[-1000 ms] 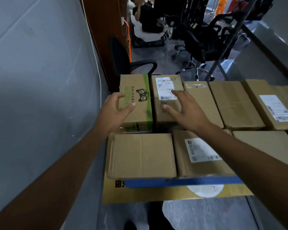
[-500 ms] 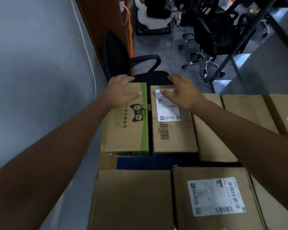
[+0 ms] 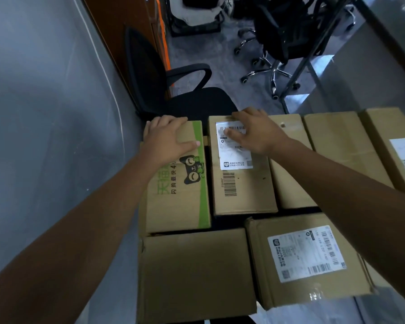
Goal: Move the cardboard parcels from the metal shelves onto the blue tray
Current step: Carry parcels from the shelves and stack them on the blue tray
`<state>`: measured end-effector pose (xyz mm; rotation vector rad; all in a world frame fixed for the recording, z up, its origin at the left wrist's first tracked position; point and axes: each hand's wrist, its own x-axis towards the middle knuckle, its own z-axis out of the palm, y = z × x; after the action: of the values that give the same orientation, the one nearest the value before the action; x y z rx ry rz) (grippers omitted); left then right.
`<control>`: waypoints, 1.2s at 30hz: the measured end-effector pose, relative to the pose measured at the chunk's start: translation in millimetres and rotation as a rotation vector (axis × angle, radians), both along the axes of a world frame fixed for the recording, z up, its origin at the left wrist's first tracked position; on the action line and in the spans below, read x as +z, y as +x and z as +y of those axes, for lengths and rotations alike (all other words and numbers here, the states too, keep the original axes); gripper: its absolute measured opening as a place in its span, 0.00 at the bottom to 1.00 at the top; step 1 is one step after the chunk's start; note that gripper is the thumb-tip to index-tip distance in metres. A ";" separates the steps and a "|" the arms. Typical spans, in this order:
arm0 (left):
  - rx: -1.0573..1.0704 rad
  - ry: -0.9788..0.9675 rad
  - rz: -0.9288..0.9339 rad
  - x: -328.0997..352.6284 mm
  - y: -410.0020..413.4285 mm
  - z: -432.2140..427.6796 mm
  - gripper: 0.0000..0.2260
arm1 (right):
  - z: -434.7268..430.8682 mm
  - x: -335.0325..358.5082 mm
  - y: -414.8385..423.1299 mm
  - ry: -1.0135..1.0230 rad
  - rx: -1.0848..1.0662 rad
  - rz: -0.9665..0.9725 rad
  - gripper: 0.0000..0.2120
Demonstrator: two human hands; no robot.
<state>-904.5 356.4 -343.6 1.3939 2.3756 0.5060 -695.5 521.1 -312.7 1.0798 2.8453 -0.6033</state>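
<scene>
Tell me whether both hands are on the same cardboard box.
No, the left hand holds the green-striped cardboard box while the right hand holds the neighbouring box with the white shipping label.

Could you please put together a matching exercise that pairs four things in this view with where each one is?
Things:
1. green-striped parcel
2. parcel with printed barcode
3. plain parcel
4. black office chair

Places:
A. on the floor beyond the parcels
B. under the left hand
C. nearest the camera, at the left
D. under the right hand

Pairs: 1-B, 2-D, 3-C, 4-A.
</scene>
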 end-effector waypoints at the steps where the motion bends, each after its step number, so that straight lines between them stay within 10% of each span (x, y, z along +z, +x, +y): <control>1: 0.009 0.003 0.003 -0.3 4.3 -2.0 0.38 | -3.0 0.3 3.2 -0.002 0.003 -0.002 0.32; 18: -0.138 0.232 -0.033 42.3 90.0 47.1 0.27 | -22.5 44.2 119.1 0.006 -0.176 0.065 0.28; 36: -0.208 -0.197 0.036 15.2 204.1 201.0 0.30 | 159.7 3.3 201.7 -0.024 -0.126 -0.064 0.30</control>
<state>-700.4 557.3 -328.4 1.5454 2.2045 0.1873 -493.8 680.8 -309.4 1.2587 2.7243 -0.5974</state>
